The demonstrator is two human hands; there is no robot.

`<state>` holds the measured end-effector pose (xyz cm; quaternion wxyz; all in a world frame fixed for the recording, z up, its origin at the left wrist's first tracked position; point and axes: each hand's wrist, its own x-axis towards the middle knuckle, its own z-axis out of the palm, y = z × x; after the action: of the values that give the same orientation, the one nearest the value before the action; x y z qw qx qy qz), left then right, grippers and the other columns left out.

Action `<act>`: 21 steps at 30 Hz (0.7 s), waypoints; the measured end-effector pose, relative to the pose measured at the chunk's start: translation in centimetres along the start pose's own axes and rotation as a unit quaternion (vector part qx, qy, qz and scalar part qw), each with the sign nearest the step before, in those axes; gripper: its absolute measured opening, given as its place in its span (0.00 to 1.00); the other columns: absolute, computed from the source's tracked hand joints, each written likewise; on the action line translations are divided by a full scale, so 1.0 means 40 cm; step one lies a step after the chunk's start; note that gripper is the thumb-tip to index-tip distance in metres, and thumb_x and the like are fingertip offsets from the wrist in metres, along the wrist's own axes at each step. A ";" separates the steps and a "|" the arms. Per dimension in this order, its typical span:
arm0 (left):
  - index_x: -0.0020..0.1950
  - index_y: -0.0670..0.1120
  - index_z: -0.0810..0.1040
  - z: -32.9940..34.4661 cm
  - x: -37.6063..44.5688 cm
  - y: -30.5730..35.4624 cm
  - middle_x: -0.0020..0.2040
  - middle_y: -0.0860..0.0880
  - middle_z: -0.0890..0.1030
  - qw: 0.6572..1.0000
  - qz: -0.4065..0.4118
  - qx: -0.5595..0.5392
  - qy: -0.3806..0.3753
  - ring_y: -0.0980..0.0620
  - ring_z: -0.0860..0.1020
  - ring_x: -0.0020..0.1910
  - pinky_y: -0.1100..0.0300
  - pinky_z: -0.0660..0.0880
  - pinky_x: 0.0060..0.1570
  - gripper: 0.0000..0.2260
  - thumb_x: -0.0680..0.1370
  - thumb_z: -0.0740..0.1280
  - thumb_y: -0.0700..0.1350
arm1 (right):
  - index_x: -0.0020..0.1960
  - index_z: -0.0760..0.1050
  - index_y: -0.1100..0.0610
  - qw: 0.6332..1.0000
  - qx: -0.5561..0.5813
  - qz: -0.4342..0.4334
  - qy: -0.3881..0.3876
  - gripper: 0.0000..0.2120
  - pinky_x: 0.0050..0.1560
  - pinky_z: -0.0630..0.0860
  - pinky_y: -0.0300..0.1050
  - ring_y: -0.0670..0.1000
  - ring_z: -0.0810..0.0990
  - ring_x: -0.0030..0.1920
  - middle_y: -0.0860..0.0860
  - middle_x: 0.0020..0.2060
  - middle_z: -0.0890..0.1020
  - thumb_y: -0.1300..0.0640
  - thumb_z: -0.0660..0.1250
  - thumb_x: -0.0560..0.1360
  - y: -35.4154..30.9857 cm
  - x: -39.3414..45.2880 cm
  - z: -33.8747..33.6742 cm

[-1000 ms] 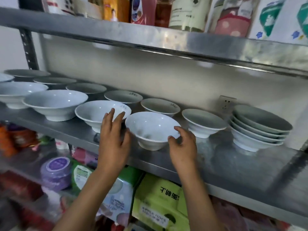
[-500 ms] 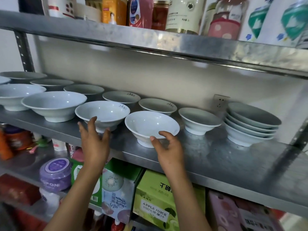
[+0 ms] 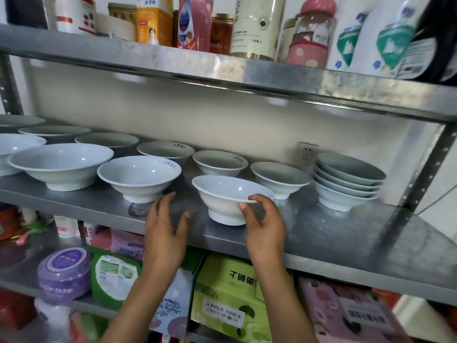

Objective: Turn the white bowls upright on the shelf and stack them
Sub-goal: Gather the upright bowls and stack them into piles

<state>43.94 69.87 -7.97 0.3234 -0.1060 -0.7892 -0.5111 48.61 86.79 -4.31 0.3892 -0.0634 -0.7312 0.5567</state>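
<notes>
On the shelf (image 3: 321, 233), right hand (image 3: 265, 226) now grips the tilted bowl (image 3: 230, 194) (left hand (image 3: 165, 233) has withdrawn, fingers spread)

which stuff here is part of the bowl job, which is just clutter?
Job:
- front bowl, right hand has a grip on its rim
- left hand, open beside it
- loose upright bowls
- stack of bowls at right
- middle shelf

Clutter:
- bottles and jars above
- apple juice box below
- purple tub
- wall socket
</notes>
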 end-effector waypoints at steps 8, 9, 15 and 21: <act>0.69 0.51 0.68 0.081 0.040 0.053 0.67 0.49 0.69 0.995 0.016 -0.065 -0.068 0.52 0.71 0.62 0.49 0.73 0.60 0.21 0.77 0.66 0.43 | 0.51 0.78 0.49 0.988 0.052 -0.084 0.118 0.08 0.51 0.69 0.25 0.46 0.77 0.58 0.51 0.56 0.80 0.58 0.71 0.74 -0.049 0.099 -0.122; 0.69 0.50 0.68 0.094 0.046 0.055 0.67 0.49 0.69 0.995 0.020 -0.074 -0.070 0.54 0.71 0.62 0.48 0.73 0.61 0.21 0.77 0.67 0.42 | 0.51 0.77 0.48 0.987 0.054 -0.093 0.123 0.08 0.49 0.70 0.25 0.46 0.78 0.57 0.52 0.56 0.79 0.58 0.71 0.74 -0.055 0.117 -0.132; 0.68 0.46 0.70 0.202 0.077 0.082 0.64 0.46 0.70 0.989 0.030 -0.106 -0.101 0.48 0.72 0.61 0.47 0.72 0.61 0.21 0.76 0.67 0.38 | 0.51 0.77 0.53 0.978 0.018 -0.154 0.137 0.08 0.51 0.68 0.22 0.50 0.76 0.58 0.56 0.59 0.77 0.61 0.71 0.74 -0.055 0.241 -0.171; 0.68 0.48 0.70 0.294 0.173 0.089 0.63 0.47 0.74 0.980 -0.067 -0.159 -0.097 0.49 0.75 0.58 0.59 0.69 0.55 0.21 0.76 0.67 0.40 | 0.53 0.78 0.59 0.981 -0.055 -0.152 0.112 0.08 0.52 0.65 0.20 0.43 0.76 0.57 0.58 0.60 0.75 0.62 0.70 0.74 0.052 0.352 -0.153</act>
<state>35.67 80.64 -4.21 0.1898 -0.1523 -0.7305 -0.6381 42.11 99.63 1.39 0.5443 -0.0346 -0.7136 0.4396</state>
